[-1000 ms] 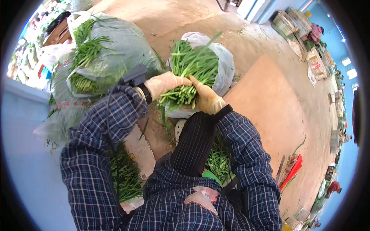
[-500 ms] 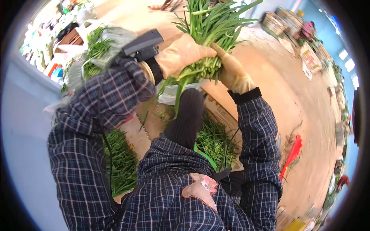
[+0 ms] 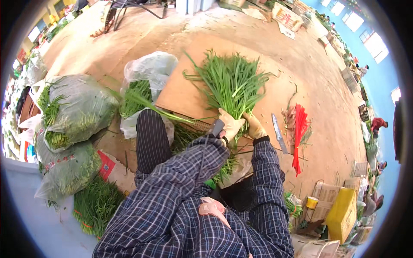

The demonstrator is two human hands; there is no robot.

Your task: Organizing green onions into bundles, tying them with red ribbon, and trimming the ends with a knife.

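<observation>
A large bunch of garlic chives (image 3: pixel 235 81) lies with its leaves fanned away from me over a brown board (image 3: pixel 185 90). My left hand (image 3: pixel 232 124), in a pale yellow glove, is closed round the stem end. On the other side of the stems my gloved right hand (image 3: pixel 255 127) grips them too. A dark grey device (image 3: pixel 216 127) on my left wrist hides part of that hand. Just right of my right hand is a knife (image 3: pixel 278 134) on the floor, and beyond it a pile of red strips (image 3: pixel 300 137). A few loose leaves (image 3: pixel 165 114) stick out left of the bunch.
Clear plastic bags of greens (image 3: pixel 84 112) stand at the left, with another bag (image 3: pixel 155 64) beside the board. Chive bundles tied in red (image 3: pixel 97 204) lie below them. A yellow box (image 3: pixel 342 215) and a yellow cup (image 3: pixel 312 202) are at lower right. Other people sit far right.
The bunch, held up between both hands before, now rests on the board with its leaves spread. My hands have come down to its stem end. The view has shifted, showing more floor.
</observation>
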